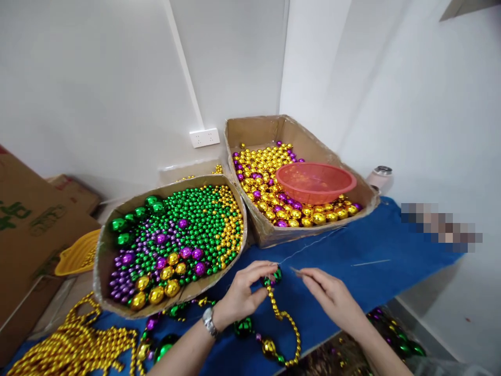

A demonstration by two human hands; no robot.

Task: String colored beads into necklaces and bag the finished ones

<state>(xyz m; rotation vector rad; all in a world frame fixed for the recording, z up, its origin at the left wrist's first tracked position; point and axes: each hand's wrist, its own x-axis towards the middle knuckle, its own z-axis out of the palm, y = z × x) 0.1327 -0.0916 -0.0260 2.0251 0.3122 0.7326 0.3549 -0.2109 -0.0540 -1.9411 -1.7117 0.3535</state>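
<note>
My left hand [248, 284], with a watch on the wrist, is closed on the end of a bead necklace [296, 334]. Small gold beads hang from it in a loop, with larger green, gold and purple beads along the strand. Dark green beads show at my left fingertips. Just to the right, my right hand [331, 292] pinches a small, thin pale thing whose kind I cannot make out. A thin clear thread [313, 244] runs from near my left fingertips up across the blue cloth [395, 237].
Beyond my left hand stands a cardboard box [100, 261] of green, purple and gold beads. Behind it, a larger box [309, 133] holds gold and purple beads and a red basket [316, 196]. Gold bead strands [74, 347] lie at left. A pale stick [370, 262] lies at right.
</note>
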